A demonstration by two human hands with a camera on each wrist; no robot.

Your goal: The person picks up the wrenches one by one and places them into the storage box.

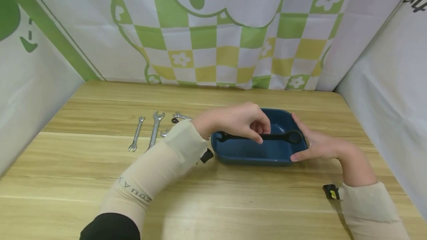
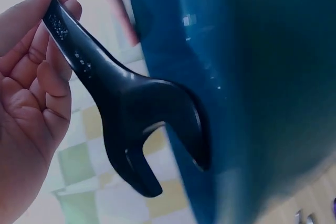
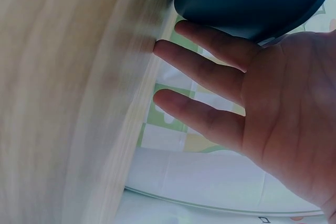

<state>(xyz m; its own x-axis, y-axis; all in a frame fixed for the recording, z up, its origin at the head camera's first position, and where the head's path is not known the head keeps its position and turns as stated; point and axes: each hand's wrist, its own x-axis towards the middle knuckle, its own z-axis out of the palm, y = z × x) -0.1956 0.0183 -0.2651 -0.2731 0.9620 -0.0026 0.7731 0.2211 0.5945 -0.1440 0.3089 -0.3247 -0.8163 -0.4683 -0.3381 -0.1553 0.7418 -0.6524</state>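
Head view: the left hand (image 1: 238, 121) pinches the shaft of a black steel combination wrench (image 1: 263, 136) lying across the rim of the dark blue plastic rectangular tray (image 1: 250, 155), not yet down inside. Silver open-ended spanners (image 1: 154, 130) wait further left of that grip on the wooden table (image 1: 83, 173).

Left wrist view: the fingers (image 2: 50, 85) curl round the shaft, with the open jaw end at the tray wall.

Right wrist view: the right hand (image 3: 252, 108), fingers spread, steadies the tray's right wall; the tabletop nearby is bare.

The left hand (image 1: 238, 121) covers the middle of the black wrench (image 1: 280, 136). Its sleeve hides parts of two silver spanners (image 1: 181, 116). The right-wrist view blurs the surface (image 3: 63, 103) and crops the blue tray (image 3: 247, 1).
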